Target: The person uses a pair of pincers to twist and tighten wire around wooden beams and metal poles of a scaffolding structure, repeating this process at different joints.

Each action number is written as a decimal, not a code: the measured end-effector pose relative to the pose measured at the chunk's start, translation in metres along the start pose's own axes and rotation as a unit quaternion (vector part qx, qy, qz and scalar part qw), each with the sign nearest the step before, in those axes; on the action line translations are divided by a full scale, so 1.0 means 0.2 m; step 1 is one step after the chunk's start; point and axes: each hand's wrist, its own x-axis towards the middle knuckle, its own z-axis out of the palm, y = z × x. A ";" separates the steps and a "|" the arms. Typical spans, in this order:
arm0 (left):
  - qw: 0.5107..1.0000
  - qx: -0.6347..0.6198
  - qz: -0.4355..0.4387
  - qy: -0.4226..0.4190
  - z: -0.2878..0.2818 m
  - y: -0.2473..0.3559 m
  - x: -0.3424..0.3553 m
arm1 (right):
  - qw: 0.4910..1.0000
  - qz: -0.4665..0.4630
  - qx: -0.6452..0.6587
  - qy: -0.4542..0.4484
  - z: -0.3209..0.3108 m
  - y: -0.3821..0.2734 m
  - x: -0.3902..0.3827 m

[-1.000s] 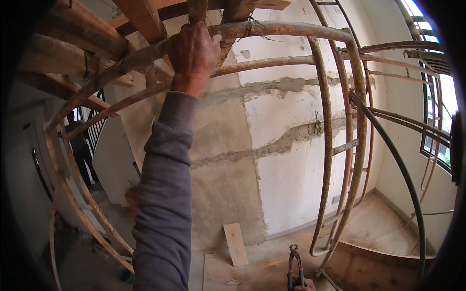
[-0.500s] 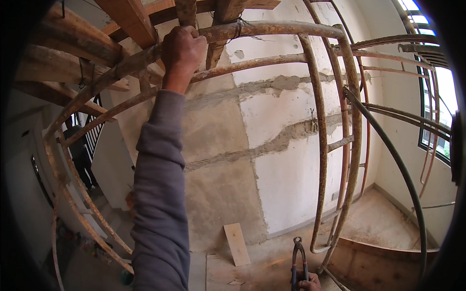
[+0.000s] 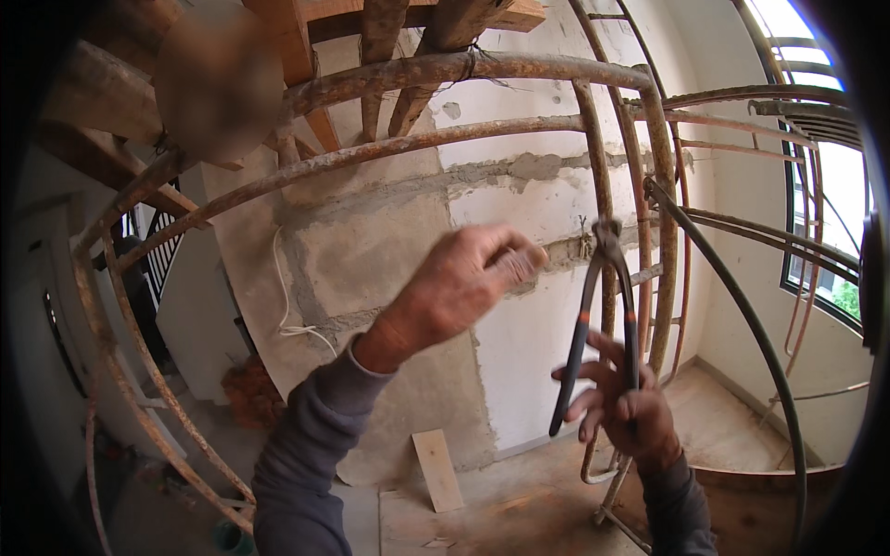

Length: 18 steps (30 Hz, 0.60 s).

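Note:
My right hand [image 3: 630,408] holds a pair of end-cutting pincers [image 3: 607,241] upright by the dark, orange-marked handles. The handles are spread apart, with the jaws at the top in front of a rusty scaffold upright. To the left of the pincers, my left hand [image 3: 445,292] is raised in front of the patched wall, its fingers bent toward them. Motion smears its fingertips, so whether they pinch anything does not show. Above both hands runs a rusty scaffold tube [image 3: 389,79], with dark tie wire [image 3: 471,63] wound round it and the timber beside it.
Timber beams [image 3: 431,51] rest overhead at upper left, partly hidden by a blurred round brown shape. Scaffold uprights [image 3: 666,232] and a slanting dark tube [image 3: 742,278] stand at right, near a window [image 3: 825,204]. A loose board [image 3: 436,471] lies below, and white cable [image 3: 283,287] hangs on the wall.
My left hand has let go of the overhead tube and come down to the right. My right hand has risen with the pincers from the lower edge, and their handles have spread wider.

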 end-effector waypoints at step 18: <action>0.968 -0.246 0.009 0.056 -0.16 0.08 0.18 | 0.934 -0.047 -0.334 -0.117 0.41 -0.52 0.76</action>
